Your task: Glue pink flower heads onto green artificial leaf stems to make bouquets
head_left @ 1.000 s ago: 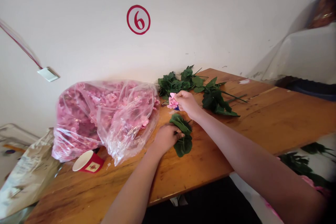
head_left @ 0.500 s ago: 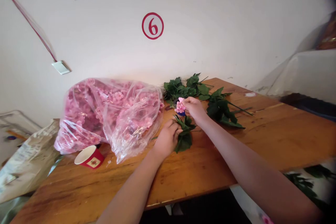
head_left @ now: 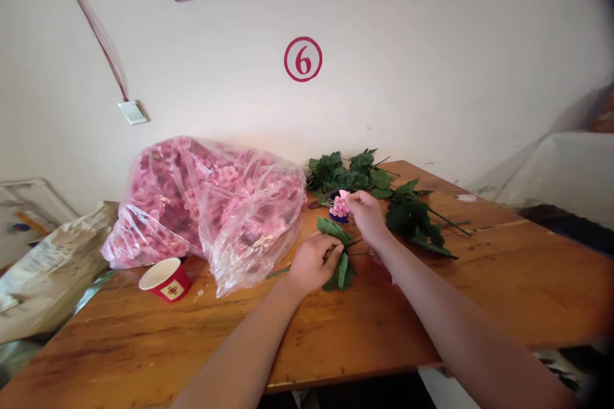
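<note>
My left hand [head_left: 316, 262] is closed round a green leafy stem [head_left: 344, 273] just above the table; its leaves stick out on both sides of the fingers. With pinched fingers my right hand [head_left: 367, 211] holds a small pink artificial flower [head_left: 339, 203]. The flower is over a dark blue round object [head_left: 338, 216], mostly hidden, whose kind I cannot make out. Left of my hands lies a large clear plastic bag [head_left: 259, 230] full of pink flowers.
Bunches of green leaves [head_left: 345, 169] lie by the wall, and another leafy bunch [head_left: 412, 217] rests right of my hands. A red paper cup [head_left: 173, 284] stands on the wooden table [head_left: 192, 339] in front of the bag. A woven sack [head_left: 57, 268] is beyond the left edge.
The camera view has shifted, so the scene sits further right. My left hand has turned the leafy stem a little, showing more of it. My right hand still pinches the flower.
</note>
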